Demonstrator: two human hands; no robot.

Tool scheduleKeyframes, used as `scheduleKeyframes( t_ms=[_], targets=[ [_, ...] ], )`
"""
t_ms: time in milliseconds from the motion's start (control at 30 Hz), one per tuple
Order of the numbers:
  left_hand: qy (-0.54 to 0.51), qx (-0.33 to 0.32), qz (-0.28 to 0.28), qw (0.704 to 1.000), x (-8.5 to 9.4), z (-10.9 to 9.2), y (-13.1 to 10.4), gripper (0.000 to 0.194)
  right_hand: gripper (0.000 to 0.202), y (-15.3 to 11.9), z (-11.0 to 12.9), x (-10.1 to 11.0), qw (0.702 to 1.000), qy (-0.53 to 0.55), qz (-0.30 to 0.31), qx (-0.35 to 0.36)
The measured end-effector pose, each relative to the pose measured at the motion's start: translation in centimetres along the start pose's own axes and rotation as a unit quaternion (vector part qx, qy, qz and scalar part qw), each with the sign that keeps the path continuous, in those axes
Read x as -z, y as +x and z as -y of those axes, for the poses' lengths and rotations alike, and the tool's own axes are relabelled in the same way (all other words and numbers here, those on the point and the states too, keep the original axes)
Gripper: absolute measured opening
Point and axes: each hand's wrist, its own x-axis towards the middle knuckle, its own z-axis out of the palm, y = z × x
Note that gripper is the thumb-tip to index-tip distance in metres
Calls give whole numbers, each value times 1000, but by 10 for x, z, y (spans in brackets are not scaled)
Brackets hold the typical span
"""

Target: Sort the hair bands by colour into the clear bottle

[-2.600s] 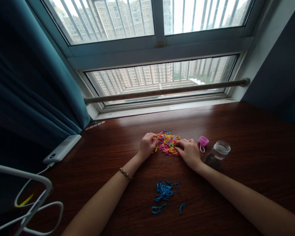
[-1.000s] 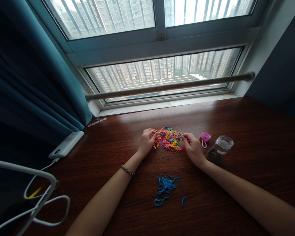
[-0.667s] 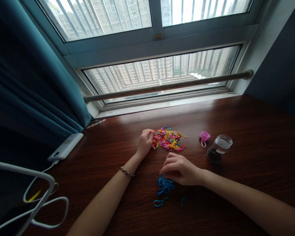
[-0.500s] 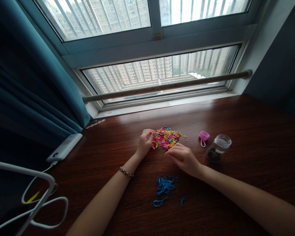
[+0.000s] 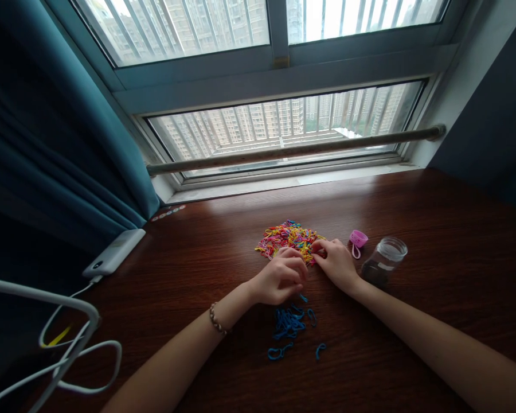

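Lying on a glossy brown table (image 5: 198, 246) below a barred window (image 5: 258, 86), multicoloured clips (image 5: 284, 236) are touching the right hand (image 5: 337, 264), fingers bent; the left hand (image 5: 280, 278) is hovering half-curled near blue clips (image 5: 289, 324). Whether either is gripping anything is unclear.

Likely a high-rise home: blue curtain (image 5: 77, 120), barred window (image 5: 279, 80) facing tower blocks (image 5: 245, 129), wooden table (image 5: 395, 206) beneath.

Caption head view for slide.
Left hand between the multicoloured pile and blue pieces, right hand at the pile's edge.
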Motion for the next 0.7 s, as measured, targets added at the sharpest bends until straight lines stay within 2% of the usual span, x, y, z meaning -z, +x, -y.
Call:
scheduleKeyframes(
  t_ms=[100,167,233,367,433,567,700],
  targets=[
    [7,-25,40,999,0,-10,2,19,11,1,-2,-1,1000,6,-5,11],
    [10,-33,40,999,2,-8,2,22,9,1,-3,-2,1000,9,-1,11],
    [25,-13,1,1000,5,1,2,27,9,1,-4,-3,1000,18,0,4],
    [115,54,-118,985,9,29,-1,28,14,2,-4,-5,995,100,-30,-6],
    [169,63,-112,977,9,38,-2,33,15,2,-2,-5,988,149,-46,-2],
    [210,68,-44,974,5,45,-2,46,13,1,4,-3,981,182,-64,21],
    [205,96,-79,971,1,49,-2,42,11,0,7,1,979,184,-77,34]
  ],
)
